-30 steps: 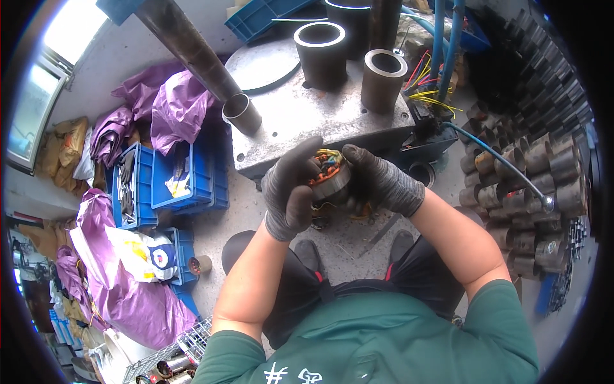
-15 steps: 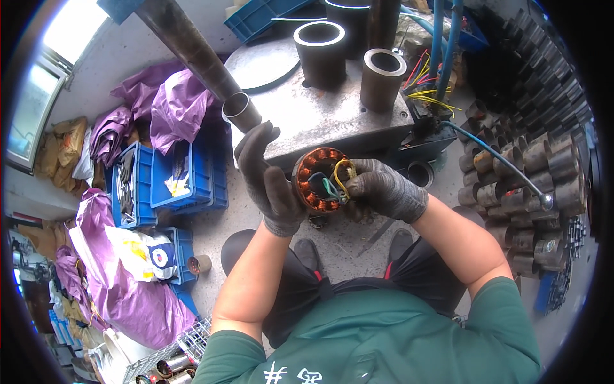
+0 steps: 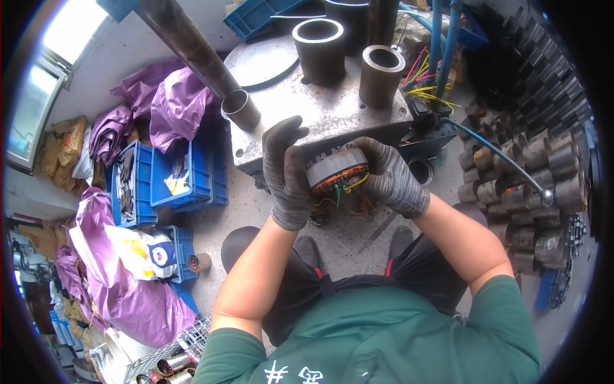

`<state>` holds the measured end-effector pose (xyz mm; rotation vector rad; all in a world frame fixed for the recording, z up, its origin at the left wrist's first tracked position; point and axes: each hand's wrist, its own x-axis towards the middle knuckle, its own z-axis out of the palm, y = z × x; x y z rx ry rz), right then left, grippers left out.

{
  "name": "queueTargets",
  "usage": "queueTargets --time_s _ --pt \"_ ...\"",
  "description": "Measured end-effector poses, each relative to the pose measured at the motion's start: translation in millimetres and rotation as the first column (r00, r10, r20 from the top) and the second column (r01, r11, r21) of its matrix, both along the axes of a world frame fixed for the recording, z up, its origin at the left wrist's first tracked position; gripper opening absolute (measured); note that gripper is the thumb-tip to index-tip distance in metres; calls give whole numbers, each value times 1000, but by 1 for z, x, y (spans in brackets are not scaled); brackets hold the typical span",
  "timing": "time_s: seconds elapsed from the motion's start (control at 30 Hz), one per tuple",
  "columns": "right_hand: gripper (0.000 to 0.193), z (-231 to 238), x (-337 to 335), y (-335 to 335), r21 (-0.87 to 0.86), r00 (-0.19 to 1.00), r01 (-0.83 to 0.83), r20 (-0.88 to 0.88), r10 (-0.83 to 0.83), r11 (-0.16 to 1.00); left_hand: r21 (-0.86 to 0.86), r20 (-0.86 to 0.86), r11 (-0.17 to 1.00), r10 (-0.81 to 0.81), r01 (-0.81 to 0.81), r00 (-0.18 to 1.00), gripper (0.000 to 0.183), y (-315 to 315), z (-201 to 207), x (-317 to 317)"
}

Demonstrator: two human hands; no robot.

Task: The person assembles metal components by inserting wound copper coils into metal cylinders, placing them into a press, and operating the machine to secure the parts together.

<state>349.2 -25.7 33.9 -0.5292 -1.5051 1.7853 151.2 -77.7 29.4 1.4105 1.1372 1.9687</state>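
Note:
A motor stator (image 3: 337,168) with a grey laminated body, copper windings and yellow and green leads is tilted in front of the metal block (image 3: 275,128). My gloved right hand (image 3: 391,179) is closed round its right side, fingers over the upper edge. My gloved left hand (image 3: 286,173) is open, fingers stretched upward and bent at the tips, with the thumb side against the stator's left edge. The leads hang from the stator's underside, next to my right hand. The far side of the stator is hidden.
Thick metal sleeves (image 3: 382,80) stand on the block, with a smaller tube (image 3: 240,109) at its left corner. Blue crates (image 3: 182,182) and purple sacks (image 3: 182,105) lie left. Stacked metal cylinders (image 3: 540,185) and a blue hose (image 3: 480,144) are right.
The stator has turned: its winding face pointed up toward me before, and now its grey side shows with the leads underneath. My left hand moved slightly up and right.

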Motion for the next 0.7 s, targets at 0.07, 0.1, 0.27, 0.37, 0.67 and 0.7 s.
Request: queueTargets --time_s 0.07,0.1,0.27,0.37,0.67,0.7 --pt "55 1 0 0 -21 1000 3 -1 -3 1000 9 -11 1000 9 -9 1000 51 2 -2 2" --pt "55 2 0 0 -29 1000 9 0 -9 1000 9 -52 1000 24 -23 998 49 3 -4 1" --pt "55 -14 24 27 201 923 6 376 -83 980 -17 -201 999 23 -27 979 35 15 -5 11" --pt "43 1 61 41 517 704 -247 677 -215 820 -89 -172 996 -30 14 985 35 18 -8 19" --pt "54 -8 334 19 631 -168 51 770 -616 774 -28 -19 990 -137 136 990 37 17 -3 10" --pt "54 -28 388 -4 704 -212 208 710 -671 679 -15 -22 986 -164 164 986 37 19 -3 10"
